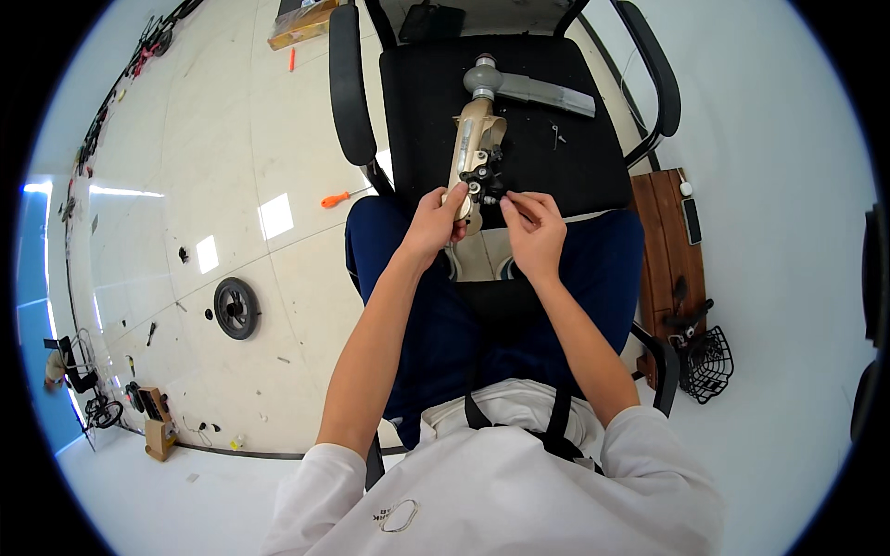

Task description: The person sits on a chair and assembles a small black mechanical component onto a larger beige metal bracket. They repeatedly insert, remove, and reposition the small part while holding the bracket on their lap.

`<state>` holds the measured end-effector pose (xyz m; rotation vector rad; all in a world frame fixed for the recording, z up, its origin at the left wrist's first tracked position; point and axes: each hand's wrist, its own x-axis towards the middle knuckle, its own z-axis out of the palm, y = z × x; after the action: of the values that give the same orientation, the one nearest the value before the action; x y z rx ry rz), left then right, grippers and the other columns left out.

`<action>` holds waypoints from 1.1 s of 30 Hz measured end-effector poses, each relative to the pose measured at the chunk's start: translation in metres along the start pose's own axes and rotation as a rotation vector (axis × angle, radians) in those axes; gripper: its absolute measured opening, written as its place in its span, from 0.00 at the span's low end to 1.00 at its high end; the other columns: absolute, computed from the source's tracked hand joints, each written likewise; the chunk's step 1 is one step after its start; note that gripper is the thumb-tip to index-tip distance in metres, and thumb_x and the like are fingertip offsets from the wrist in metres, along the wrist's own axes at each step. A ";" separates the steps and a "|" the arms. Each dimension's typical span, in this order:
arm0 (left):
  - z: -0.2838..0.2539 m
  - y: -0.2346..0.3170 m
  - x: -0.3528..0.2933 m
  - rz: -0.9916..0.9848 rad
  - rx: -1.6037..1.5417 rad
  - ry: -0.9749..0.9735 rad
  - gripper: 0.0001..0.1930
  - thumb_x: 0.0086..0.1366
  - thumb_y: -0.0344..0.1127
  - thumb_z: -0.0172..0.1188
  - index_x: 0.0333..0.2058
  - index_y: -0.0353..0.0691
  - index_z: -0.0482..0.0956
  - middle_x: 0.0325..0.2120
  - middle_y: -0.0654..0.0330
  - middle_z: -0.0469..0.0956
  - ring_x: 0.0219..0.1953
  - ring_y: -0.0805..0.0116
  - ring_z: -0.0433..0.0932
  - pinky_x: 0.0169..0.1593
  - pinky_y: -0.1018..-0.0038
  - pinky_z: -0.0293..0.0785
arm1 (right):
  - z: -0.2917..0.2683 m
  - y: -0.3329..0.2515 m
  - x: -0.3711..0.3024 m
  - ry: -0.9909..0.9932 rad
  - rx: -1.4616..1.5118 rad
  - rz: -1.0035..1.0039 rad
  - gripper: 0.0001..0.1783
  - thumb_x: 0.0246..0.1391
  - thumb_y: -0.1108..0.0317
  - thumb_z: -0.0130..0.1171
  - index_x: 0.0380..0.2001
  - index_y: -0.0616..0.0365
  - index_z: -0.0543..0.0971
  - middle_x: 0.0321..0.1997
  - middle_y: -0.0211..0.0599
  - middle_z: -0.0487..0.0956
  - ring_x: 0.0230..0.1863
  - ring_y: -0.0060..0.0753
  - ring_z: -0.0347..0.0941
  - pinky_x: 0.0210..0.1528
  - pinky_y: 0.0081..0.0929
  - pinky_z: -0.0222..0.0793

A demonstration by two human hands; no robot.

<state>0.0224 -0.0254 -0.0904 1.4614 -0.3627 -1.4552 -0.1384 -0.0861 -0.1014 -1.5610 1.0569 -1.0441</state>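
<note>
A beige, elongated part (470, 139) with a rounded grey joint (483, 80) and a flat grey arm (545, 94) at its far end lies across the black chair seat (577, 176). My left hand (436, 221) is closed around its near end, thumb on top. Fixed along the part's right side is a black mechanism (484, 170) with silver bolts. My right hand (536, 232) is beside the mechanism, thumb and fingertips pinched together near a small silver piece (490, 199). Whatever lies between those fingertips is too small to make out.
Small metal pieces (557, 137) rest on the seat between its armrests. An orange-handled screwdriver (337, 199) and a black wheel (236, 308) are on the floor to the left. A brown wooden board (660, 243) and a black wire basket (707, 366) stand at the right.
</note>
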 end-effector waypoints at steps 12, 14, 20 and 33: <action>0.001 0.000 0.002 0.015 0.027 0.008 0.18 0.74 0.51 0.53 0.36 0.40 0.72 0.21 0.67 0.70 0.20 0.78 0.70 0.24 0.80 0.65 | 0.002 0.003 0.005 0.152 0.940 0.831 0.18 0.57 0.76 0.64 0.50 0.70 0.75 0.48 0.44 0.82 0.53 0.32 0.78 0.62 0.30 0.72; 0.001 0.000 0.002 0.034 0.036 0.002 0.18 0.74 0.51 0.53 0.37 0.39 0.72 0.21 0.67 0.70 0.20 0.78 0.70 0.24 0.80 0.65 | -0.003 0.000 0.009 0.098 0.825 0.817 0.19 0.57 0.76 0.64 0.51 0.68 0.75 0.49 0.42 0.82 0.53 0.31 0.77 0.59 0.28 0.72; 0.003 0.001 0.001 0.035 0.042 0.007 0.19 0.74 0.50 0.54 0.37 0.38 0.72 0.21 0.67 0.70 0.19 0.78 0.70 0.24 0.80 0.65 | -0.016 -0.003 0.025 -0.092 0.516 0.614 0.18 0.55 0.76 0.67 0.49 0.62 0.80 0.41 0.29 0.80 0.44 0.21 0.76 0.49 0.20 0.70; 0.001 0.000 0.002 0.042 0.077 0.002 0.19 0.74 0.51 0.54 0.36 0.39 0.72 0.21 0.67 0.70 0.20 0.79 0.70 0.24 0.80 0.66 | -0.033 -0.017 0.015 -0.259 0.008 0.028 0.10 0.54 0.76 0.66 0.40 0.67 0.82 0.30 0.30 0.76 0.28 0.21 0.78 0.32 0.16 0.75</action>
<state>0.0218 -0.0278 -0.0917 1.5079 -0.4493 -1.4198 -0.1632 -0.1049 -0.0765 -1.6194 0.8926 -0.8008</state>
